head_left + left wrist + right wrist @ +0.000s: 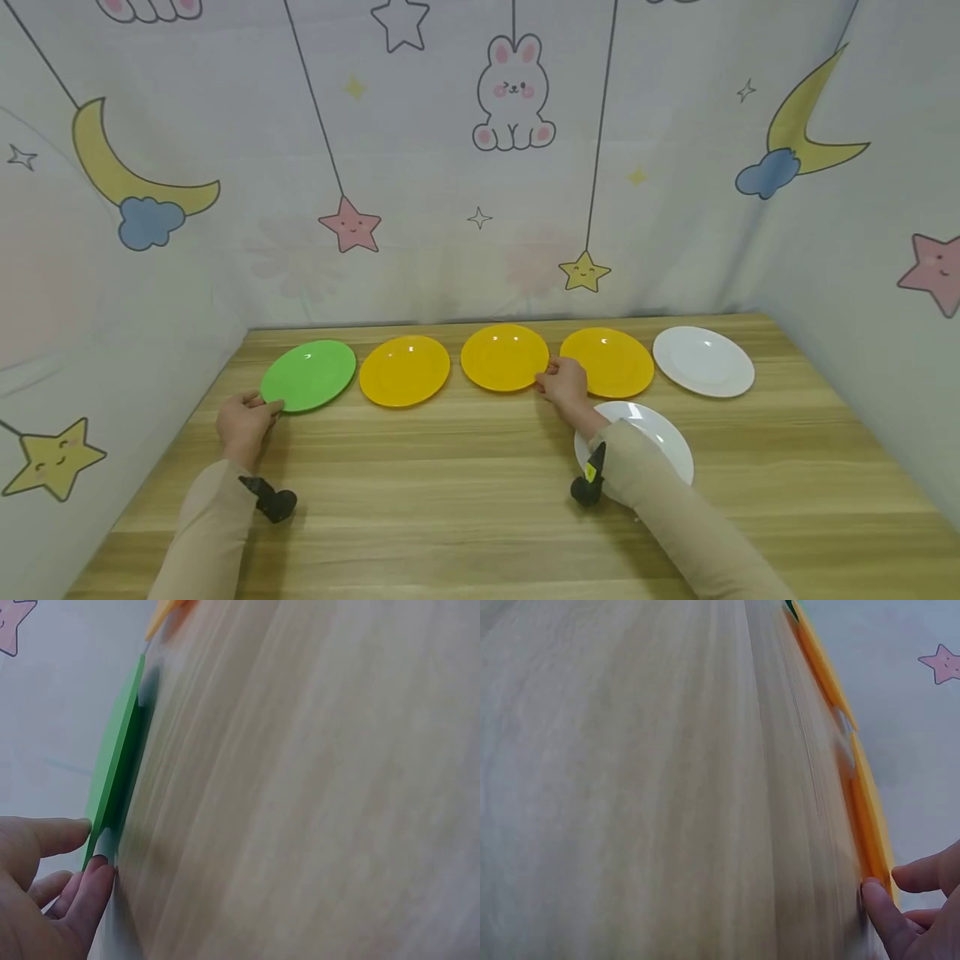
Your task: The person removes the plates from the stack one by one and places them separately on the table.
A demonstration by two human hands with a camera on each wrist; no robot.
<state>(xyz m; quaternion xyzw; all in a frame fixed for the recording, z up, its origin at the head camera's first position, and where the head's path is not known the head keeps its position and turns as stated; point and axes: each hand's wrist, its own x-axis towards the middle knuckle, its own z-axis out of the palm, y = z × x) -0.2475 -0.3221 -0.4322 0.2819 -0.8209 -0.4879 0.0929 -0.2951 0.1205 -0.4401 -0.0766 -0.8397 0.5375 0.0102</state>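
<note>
At the left end of a row of plates, my left hand (246,423) pinches the near-left rim of a green plate (308,376). In the left wrist view, that green plate (116,757) has a digit on its upper face and fingertips beneath its edge. My right hand (566,385) pinches the right rim of the middle yellow plate (505,358); the right wrist view shows the yellow plate (870,817) between its digits. Another yellow plate (615,367) lies just behind this hand, partly covered by it. The right forearm passes over a white plate (663,433), hiding part of it.
A third yellow plate (405,372) lies between the green and middle yellow plates. Another white plate (702,361) ends the row at the right. The wooden table (420,508) meets a patterned cloth backdrop (435,275) at its back and sides.
</note>
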